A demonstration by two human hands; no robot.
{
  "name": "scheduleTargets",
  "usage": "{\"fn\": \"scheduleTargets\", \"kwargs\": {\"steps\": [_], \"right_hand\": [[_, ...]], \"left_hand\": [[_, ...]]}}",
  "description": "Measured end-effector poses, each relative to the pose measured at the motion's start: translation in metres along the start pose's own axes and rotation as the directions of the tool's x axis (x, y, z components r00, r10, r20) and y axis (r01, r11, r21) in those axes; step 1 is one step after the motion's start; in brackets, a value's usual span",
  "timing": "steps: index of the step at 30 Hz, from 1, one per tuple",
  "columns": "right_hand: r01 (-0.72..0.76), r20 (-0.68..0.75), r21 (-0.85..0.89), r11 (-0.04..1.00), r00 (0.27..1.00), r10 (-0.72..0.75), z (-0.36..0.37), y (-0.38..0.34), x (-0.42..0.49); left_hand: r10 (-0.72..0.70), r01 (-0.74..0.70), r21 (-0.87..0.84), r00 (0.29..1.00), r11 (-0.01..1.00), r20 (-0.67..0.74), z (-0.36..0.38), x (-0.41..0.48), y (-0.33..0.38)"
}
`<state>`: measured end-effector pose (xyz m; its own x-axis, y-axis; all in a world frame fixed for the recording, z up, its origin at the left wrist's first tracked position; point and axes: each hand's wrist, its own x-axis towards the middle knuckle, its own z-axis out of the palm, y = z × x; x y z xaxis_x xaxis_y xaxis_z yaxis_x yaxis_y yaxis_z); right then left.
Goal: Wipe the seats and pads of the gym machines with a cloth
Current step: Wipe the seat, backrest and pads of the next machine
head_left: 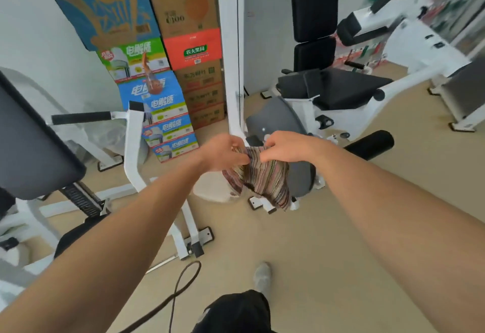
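The person holds a striped cloth [262, 175] in the air with both hands, arms stretched forward above the tan floor [315, 241]. The left hand [225, 153] pinches the cloth's upper left edge, its fingers closed on the fabric. The right hand [282, 149] grips the upper right edge, fingers curled over it; the fingertips are partly hidden, so how tightly they close is hard to tell. The cloth bunches between the two hands and hangs below them, in front of a grey machine cover [278, 117]. A white post [231, 52] rises just behind the left hand. Beyond it to the right stand a black seat [341, 88] and back pad [313, 2]. Stacked boxes [168, 75] stand against the wall on the left.
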<state>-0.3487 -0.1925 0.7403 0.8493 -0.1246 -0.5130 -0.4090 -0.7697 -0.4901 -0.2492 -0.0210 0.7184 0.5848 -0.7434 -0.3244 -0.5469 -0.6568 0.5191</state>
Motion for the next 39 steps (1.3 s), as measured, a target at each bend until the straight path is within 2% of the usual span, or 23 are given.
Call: {"fn": "scheduleTargets", "kwargs": {"steps": [4, 9, 15, 18, 24, 29, 39], "right_hand": [[-0.147, 0.033, 0.084, 0.986, 0.989, 0.144, -0.062, 0.073, 0.001], [-0.219, -0.009, 0.144, 0.965, 0.975, 0.223, -0.135, 0.166, -0.008], [-0.273, 0.027, 0.137, 0.952, 0.962, 0.272, -0.216, 0.288, -0.021], [-0.287, 0.094, 0.113, 0.951, 0.956, 0.278, -0.251, 0.36, -0.025], [-0.286, 0.141, -0.005, 0.958, 0.949, 0.284, -0.326, 0.503, -0.042], [-0.249, 0.087, -0.108, 0.963, 0.962, 0.258, -0.387, 0.611, -0.04], [-0.315, -0.004, -0.083, 0.945, 0.949, 0.316, -0.5, 0.799, 0.027]], "left_hand": [[0.08, -0.069, -0.086, 0.987, 0.994, 0.139, 0.002, 0.071, 0.067], [0.154, -0.124, -0.119, 0.945, 0.985, 0.287, 0.01, 0.153, 0.161], [0.188, -0.171, -0.079, 0.926, 0.982, 0.327, 0.04, 0.242, 0.272], [0.186, -0.184, -0.04, 0.916, 0.982, 0.357, 0.069, 0.285, 0.331], [0.118, -0.119, -0.019, 0.918, 0.993, 0.379, 0.136, 0.363, 0.457], [0.106, -0.104, -0.025, 0.925, 0.994, 0.365, 0.177, 0.429, 0.546], [0.102, -0.108, -0.01, 0.902, 0.994, 0.42, 0.238, 0.616, 0.681]]}}
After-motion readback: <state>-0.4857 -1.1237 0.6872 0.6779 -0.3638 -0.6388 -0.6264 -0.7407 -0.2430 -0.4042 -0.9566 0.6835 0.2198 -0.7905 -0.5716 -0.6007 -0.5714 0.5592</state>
